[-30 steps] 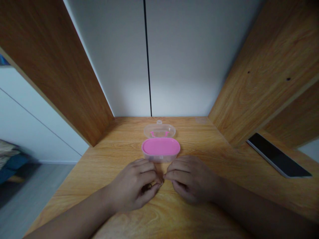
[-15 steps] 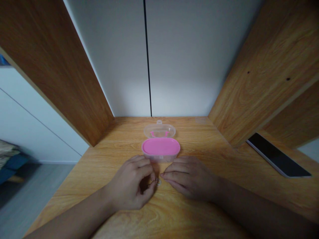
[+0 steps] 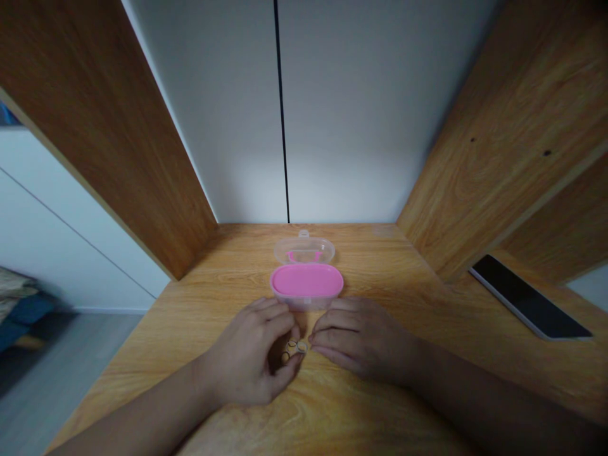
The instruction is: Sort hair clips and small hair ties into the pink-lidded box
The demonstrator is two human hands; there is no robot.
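Both hands rest on the wooden desk (image 3: 370,418), fingertips nearly meeting. My left hand (image 3: 251,358) is curled, its thumb and fingers closed around small ring-shaped things (image 3: 294,347) that show between the two hands. My right hand (image 3: 361,339) lies beside it with fingers bent together, its fingertips at the same small rings. Just beyond the hands stands an open pink oval box (image 3: 306,282) with its clear lid (image 3: 304,249) folded back toward the wall.
Wooden side panels rise left (image 3: 109,139) and right (image 3: 503,133) of the desk, with a white wall (image 3: 332,114) behind. A dark phone (image 3: 527,296) lies on a ledge at the right. The desk's left edge drops to the floor (image 3: 52,380).
The hands have stayed in place. The left fingers have shifted slightly, and the small rings now show more plainly between the fingertips.
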